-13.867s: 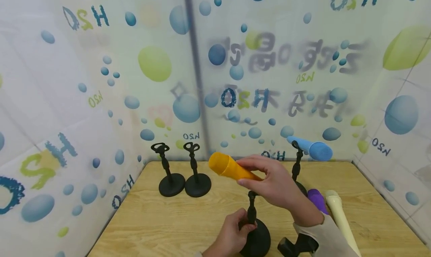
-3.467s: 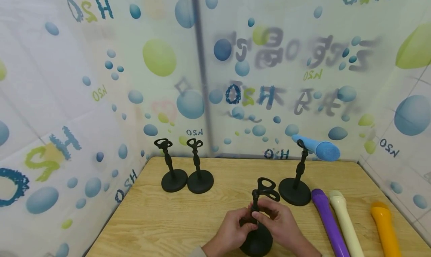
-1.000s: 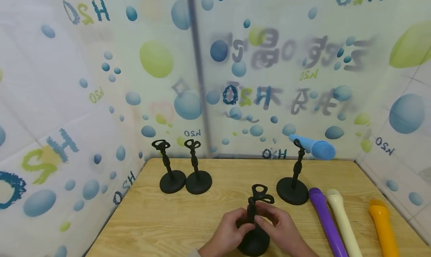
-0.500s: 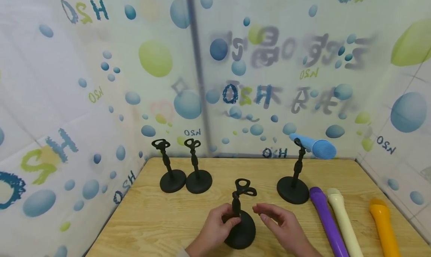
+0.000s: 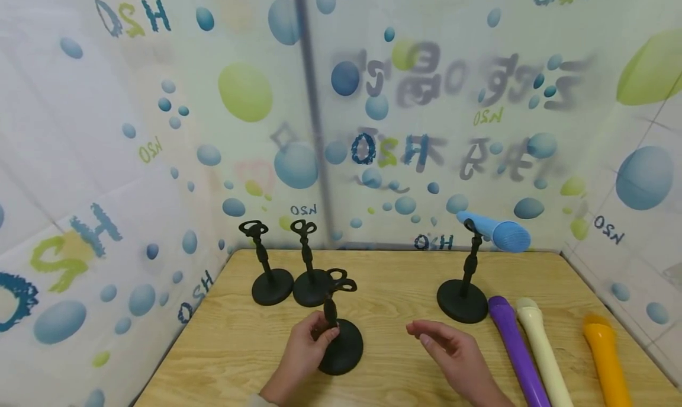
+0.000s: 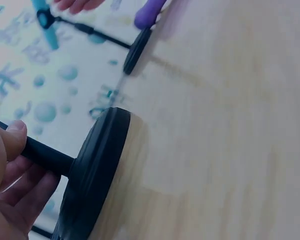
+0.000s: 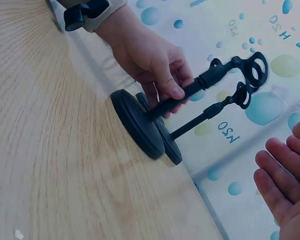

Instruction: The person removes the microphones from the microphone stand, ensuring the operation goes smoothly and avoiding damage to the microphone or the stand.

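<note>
I saw my left hand (image 5: 303,349) wrapped around the thin post of a black stand (image 5: 337,330). Its round foot sat on the wooden table (image 5: 394,276), just in front of two more black stands (image 5: 290,265) near the back wall. My right hand (image 5: 453,353) hung above the table with loose fingers — it held nothing and was apart from the stand. Off to the right, a blue mic (image 5: 495,232) sat on another stand (image 5: 465,282). A purple mic (image 5: 515,348), a cream mic (image 5: 543,353) and an orange mic (image 5: 607,359) lay side by side — flat on the table.
</note>
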`<state>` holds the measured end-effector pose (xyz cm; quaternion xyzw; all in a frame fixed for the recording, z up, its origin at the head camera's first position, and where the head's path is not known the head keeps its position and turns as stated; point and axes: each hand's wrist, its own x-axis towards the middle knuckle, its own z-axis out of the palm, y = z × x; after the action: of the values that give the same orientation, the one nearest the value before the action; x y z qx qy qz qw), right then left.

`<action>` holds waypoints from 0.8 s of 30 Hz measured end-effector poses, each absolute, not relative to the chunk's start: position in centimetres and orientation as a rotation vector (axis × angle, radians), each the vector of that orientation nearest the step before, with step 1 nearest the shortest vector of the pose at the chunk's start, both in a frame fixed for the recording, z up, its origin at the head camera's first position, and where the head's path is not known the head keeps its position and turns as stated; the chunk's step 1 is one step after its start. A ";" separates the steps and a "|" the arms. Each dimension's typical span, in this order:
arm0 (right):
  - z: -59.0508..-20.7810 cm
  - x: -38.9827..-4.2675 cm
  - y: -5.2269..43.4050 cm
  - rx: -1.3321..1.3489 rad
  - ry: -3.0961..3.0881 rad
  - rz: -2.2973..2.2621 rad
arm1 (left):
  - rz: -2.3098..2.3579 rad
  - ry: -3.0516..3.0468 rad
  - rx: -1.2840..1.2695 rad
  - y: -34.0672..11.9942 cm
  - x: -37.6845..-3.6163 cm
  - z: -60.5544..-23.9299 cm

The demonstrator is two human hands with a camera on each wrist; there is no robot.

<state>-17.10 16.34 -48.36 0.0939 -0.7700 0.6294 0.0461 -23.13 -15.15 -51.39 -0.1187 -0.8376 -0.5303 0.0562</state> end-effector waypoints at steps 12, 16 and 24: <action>-48.3 -17.1 16.8 0.247 -2.355 1.938 | -1.408 -2.497 0.031 -21.0 -24.2 -50.8; -48.5 -17.1 17.0 0.237 -2.359 1.942 | -1.338 -2.493 0.118 -23.0 -24.4 -50.9; -48.6 -17.1 17.3 0.215 -2.341 1.962 | -1.205 -2.475 0.199 -26.1 -24.5 -50.6</action>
<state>-17.06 17.25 -48.60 0.0701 -0.7639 0.6403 0.0396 -24.55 -26.07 -50.64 0.0706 -0.8804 -0.4287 0.1899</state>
